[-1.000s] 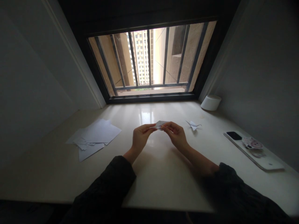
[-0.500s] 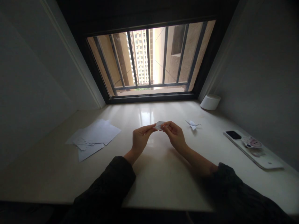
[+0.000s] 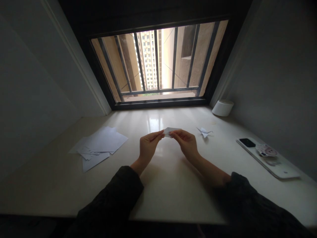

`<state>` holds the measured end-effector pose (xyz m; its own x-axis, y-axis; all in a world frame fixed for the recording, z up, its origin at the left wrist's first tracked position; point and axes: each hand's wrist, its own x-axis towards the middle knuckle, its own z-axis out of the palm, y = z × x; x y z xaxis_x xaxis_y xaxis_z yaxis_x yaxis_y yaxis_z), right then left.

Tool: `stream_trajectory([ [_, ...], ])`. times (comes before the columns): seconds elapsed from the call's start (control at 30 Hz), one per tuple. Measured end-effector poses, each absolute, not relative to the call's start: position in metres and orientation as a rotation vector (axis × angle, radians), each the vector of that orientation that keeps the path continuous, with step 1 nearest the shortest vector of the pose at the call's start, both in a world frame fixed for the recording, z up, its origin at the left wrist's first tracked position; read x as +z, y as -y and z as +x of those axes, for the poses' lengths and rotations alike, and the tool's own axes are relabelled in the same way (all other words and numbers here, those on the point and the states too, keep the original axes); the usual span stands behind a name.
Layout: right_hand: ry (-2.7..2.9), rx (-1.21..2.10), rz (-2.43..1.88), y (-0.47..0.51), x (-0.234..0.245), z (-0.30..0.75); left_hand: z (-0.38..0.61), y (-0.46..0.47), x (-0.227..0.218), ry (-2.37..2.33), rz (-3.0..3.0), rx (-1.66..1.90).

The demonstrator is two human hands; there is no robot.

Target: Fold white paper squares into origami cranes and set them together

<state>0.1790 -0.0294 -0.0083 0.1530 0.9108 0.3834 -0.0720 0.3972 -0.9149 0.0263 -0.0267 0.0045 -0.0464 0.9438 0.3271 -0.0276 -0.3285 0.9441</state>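
Between my hands, above the pale sill, is a small folded piece of white paper (image 3: 169, 131). My left hand (image 3: 149, 142) pinches its left end between thumb and fingertips. From the other side my right hand (image 3: 185, 141) grips it, the fingers partly covering the paper. Its exact fold shape is too small to make out. A white origami crane (image 3: 204, 132) rests on the sill just right of my right hand, apart from it.
Loose white paper sheets (image 3: 106, 140) and smaller pieces lie in a pile at left. A phone (image 3: 279, 168) with a cartoon grip lies at right. A white rounded object (image 3: 223, 108) stands in the back right corner, beside the barred window (image 3: 158, 105).
The fingers of my right hand have shifted a little on the folded paper, and more of its top edge shows. My left hand has moved slightly left.
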Motion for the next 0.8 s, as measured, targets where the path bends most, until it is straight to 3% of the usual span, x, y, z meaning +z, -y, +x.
stream_trajectory([
  [0.8, 0.994, 0.979, -0.92, 0.0319, -0.004, 0.1741, 0.0297, 0.0297, 0.0032, -1.023, 1.366, 1.558],
])
